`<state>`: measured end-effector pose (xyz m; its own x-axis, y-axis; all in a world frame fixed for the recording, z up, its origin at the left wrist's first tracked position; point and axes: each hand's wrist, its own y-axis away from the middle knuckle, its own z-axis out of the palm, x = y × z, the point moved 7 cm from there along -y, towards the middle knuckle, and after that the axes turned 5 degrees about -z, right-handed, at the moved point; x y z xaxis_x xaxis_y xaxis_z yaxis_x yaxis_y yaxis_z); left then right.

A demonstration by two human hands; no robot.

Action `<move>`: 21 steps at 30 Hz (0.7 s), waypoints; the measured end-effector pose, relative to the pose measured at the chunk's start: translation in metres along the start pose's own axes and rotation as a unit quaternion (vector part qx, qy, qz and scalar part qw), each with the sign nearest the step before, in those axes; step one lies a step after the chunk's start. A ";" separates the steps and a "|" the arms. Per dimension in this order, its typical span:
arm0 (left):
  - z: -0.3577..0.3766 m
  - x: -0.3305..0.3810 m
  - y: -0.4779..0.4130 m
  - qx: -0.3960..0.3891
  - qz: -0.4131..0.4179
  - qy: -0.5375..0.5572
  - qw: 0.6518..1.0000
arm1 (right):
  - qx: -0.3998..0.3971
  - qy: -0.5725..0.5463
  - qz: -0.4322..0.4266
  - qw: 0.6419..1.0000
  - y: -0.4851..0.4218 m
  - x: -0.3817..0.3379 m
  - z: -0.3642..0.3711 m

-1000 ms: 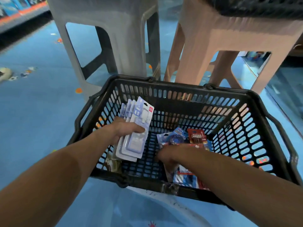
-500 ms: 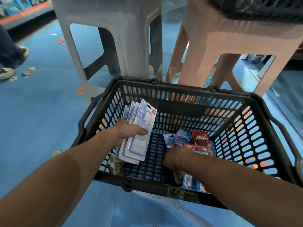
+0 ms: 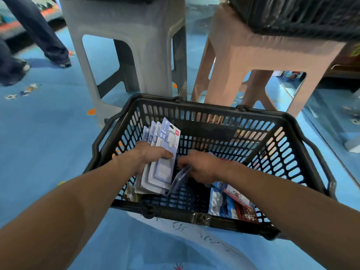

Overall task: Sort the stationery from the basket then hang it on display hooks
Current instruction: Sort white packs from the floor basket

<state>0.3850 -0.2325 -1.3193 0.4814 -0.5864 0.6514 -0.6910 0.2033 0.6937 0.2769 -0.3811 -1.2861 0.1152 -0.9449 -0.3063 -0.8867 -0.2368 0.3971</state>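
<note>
Left hand (image 3: 150, 152) grips a fanned stack of lilac packs (image 3: 163, 168), thumb across the front card, fingers behind and out of sight; the stack is held inside the basket (image 3: 214, 112) at its left side, long axis running from the near rim up toward the far wall, hang-holes at the far end. Right hand (image 3: 202, 168) sits just beside it to the right, fingers curled down onto a single pack (image 3: 180, 180); this pack shows nearly edge-on, long axis slanting from the hand down and to the left, lower end close to the stack's right edge; touching or apart, cannot tell. Judgement: the single pack lies right of the stack, so the joining move runs leftward, and the pack needs turning flat to match the stack's face; the right hand is also the nearer one to the loose packs (image 3: 229, 201) lying in the near right corner of the basket. Hidden or unclear: the right fingertips and the exact pinch point, under the hand; count of packs in the stack; print on every card, blurred; a brownish item under the stack at the near left corner, not identifiable; no display hooks in view. Beyond the basket stand a grey stool (image 3: 126, 36) and a pink stool (image 3: 263, 49), the latter carrying a second basket (image 3: 302, 14), cut off by the frame top.
</note>
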 end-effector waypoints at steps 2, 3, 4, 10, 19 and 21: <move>0.000 0.004 0.009 0.017 -0.001 0.005 1.000 | 0.064 -0.015 -0.014 0.998 0.007 -0.001 -0.015; 0.000 0.006 0.012 0.014 -0.002 0.002 1.000 | 0.093 -0.015 -0.025 0.995 0.011 -0.003 -0.021; 0.002 0.008 0.018 0.006 -0.004 -0.006 1.000 | 0.116 -0.014 -0.036 0.993 0.016 -0.005 -0.025; 0.024 0.016 0.058 -0.109 -0.032 -0.021 0.993 | 0.226 -0.082 -0.066 0.968 0.038 -0.019 -0.043; 0.032 0.032 0.074 -0.203 -0.016 0.051 0.978 | 0.105 -0.656 0.234 0.710 0.045 0.003 -0.005; 0.033 0.035 0.077 -0.216 -0.014 0.062 0.974 | 0.130 -0.684 0.191 0.692 0.043 0.005 -0.014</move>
<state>0.3309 -0.2634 -1.2538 0.5768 -0.5037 0.6431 -0.3973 0.5149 0.7596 0.2459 -0.3993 -1.2591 -0.5238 0.2115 -0.8252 -0.8066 0.1884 0.5603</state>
